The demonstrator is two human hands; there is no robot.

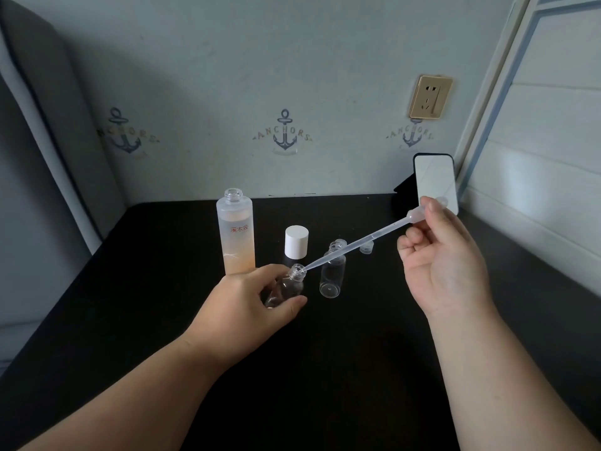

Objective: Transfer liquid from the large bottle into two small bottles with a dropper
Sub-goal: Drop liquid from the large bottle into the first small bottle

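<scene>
The dropper (pixel 357 244) is a thin, clear plastic pipette, slanting down from upper right to lower left. Its bulb is pinched between the thumb and forefinger of the right hand (pixel 445 262), whose other fingers (pixel 411 237) curl into the palm. Its tip sits at the mouth of a small clear bottle (pixel 287 286), which the left hand (pixel 250 304) holds tilted, fingers and thumb wrapped round its body.

The large bottle (pixel 235 236) stands upright and uncapped on the black tabletop (pixel 325 369), just behind the left hand; it is frosted, bears red characters, and holds pale orange liquid up to near its shoulder. A white cap (pixel 296 241) stands to its right. The second small bottle (pixel 332 271) stands open just right of the held one and looks empty. A small clear cap (pixel 367 247) lies behind the pipette.

Whether the held bottle contains liquid is hard to tell, since the left hand covers its lower part. Liquid inside the pipette cannot be made out.
</scene>
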